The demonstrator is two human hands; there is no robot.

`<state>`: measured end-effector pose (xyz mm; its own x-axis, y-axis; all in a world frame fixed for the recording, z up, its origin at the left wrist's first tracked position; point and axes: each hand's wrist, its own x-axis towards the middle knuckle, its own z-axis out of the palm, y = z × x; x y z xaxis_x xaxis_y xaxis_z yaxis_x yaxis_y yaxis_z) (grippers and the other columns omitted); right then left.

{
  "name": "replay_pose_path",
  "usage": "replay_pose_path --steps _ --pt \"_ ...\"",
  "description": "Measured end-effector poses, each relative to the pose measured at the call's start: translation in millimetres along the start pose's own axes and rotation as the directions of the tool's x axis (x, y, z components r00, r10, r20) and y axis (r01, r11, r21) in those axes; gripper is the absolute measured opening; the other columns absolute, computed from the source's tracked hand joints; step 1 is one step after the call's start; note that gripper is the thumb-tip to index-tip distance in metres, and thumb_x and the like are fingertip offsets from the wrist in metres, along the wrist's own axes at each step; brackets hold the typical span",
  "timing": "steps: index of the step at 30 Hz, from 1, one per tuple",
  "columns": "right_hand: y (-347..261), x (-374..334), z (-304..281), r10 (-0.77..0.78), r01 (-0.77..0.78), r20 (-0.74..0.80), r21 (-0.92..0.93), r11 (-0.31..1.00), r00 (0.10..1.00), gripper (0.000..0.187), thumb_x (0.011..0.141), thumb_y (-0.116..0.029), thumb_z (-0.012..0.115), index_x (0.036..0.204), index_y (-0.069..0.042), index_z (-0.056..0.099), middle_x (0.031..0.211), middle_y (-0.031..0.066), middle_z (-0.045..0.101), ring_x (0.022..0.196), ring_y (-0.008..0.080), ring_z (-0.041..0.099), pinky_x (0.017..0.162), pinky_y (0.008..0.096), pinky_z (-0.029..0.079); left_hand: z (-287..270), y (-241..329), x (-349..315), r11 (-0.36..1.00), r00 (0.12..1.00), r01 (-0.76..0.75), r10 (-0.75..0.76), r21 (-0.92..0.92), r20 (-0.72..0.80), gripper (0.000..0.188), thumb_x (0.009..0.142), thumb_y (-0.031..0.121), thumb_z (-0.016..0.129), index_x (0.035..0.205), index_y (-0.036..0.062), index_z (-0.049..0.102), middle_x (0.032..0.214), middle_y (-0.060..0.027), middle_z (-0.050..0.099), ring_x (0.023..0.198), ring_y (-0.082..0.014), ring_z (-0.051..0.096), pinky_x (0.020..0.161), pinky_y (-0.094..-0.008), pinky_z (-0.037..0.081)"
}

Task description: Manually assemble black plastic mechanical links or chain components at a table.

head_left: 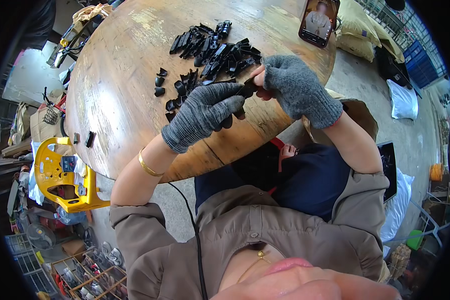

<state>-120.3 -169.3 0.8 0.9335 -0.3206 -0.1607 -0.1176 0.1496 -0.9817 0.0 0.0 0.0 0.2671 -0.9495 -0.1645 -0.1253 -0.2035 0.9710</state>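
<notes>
Both my hands meet over the near edge of the table, in grey knitted gloves with bare fingertips. Between them is a small black plastic part (247, 89), mostly covered by fingers. My left hand (202, 112) is closed around its left end, and the fingertips of my right hand (297, 85) pinch its right end. Just beyond lies a pile of long black plastic pieces (225, 57). Several short curved black pieces (160, 81) are scattered left of the pile. A separate black piece (89, 139) lies far left, beside a smaller dark one (76, 138).
The round wooden table (120, 70) has worn patches. A phone (319, 22) stands upright at its far right, showing a person. Left of the table is a yellow plastic chair (60, 175) with things on it. Stuffed sacks (357, 30) lie at the right. A black cable (192, 220) hangs near my body.
</notes>
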Motion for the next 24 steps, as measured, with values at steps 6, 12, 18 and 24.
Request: replay_pose_path --steps 6,12,18,24 --pt "-0.6 -2.4 3.1 -0.034 0.036 -0.039 0.052 0.998 0.999 0.022 0.073 -0.015 0.064 0.084 0.004 0.059 0.075 0.0117 0.058 0.065 0.0184 0.059 0.063 0.0272 0.052 4.6 7.4 -4.1 0.998 0.996 0.005 0.0 0.057 -0.084 0.027 0.087 0.019 0.052 0.108 0.0052 0.059 0.069 -0.0008 0.06 0.052 -0.0022 0.049 0.046 -0.0163 0.041" --pt "-3.1 -4.1 2.5 0.003 0.002 -0.036 0.112 0.994 0.999 0.022 0.074 -0.016 0.064 0.086 0.003 0.059 0.072 0.0107 0.058 0.062 0.0169 0.058 0.06 0.0279 0.05 4.8 4.2 -3.8 0.993 0.992 -0.069 0.079 0.094 -0.103 0.027 0.087 0.022 0.053 0.107 0.0056 0.06 0.067 -0.0003 0.059 0.053 -0.0024 0.049 0.048 -0.016 0.04" --pt "-5.0 -8.1 7.2 -0.009 0.014 -0.054 0.087 0.996 0.998 0.022 0.076 -0.014 0.063 0.088 0.003 0.059 0.071 0.0105 0.059 0.061 0.0162 0.058 0.061 0.0275 0.05 6.1 7.1 -3.6 0.996 0.985 -0.038 0.051 0.077 -0.166 0.025 0.087 0.022 0.053 0.103 0.0041 0.061 0.063 0.0005 0.057 0.051 -0.0028 0.048 0.047 -0.0167 0.04" --pt "-1.2 -7.2 8.9 -0.165 0.146 -0.056 -0.26 0.955 0.985 0.023 0.076 -0.016 0.063 0.086 0.005 0.06 0.071 0.0096 0.061 0.063 0.0142 0.058 0.062 0.0261 0.049 2.2 2.8 -2.2 0.997 0.975 0.047 -0.033 0.058 -0.218 0.021 0.085 0.02 0.055 0.093 0.0023 0.062 0.061 -0.0001 0.057 0.049 -0.003 0.048 0.045 -0.0171 0.04"
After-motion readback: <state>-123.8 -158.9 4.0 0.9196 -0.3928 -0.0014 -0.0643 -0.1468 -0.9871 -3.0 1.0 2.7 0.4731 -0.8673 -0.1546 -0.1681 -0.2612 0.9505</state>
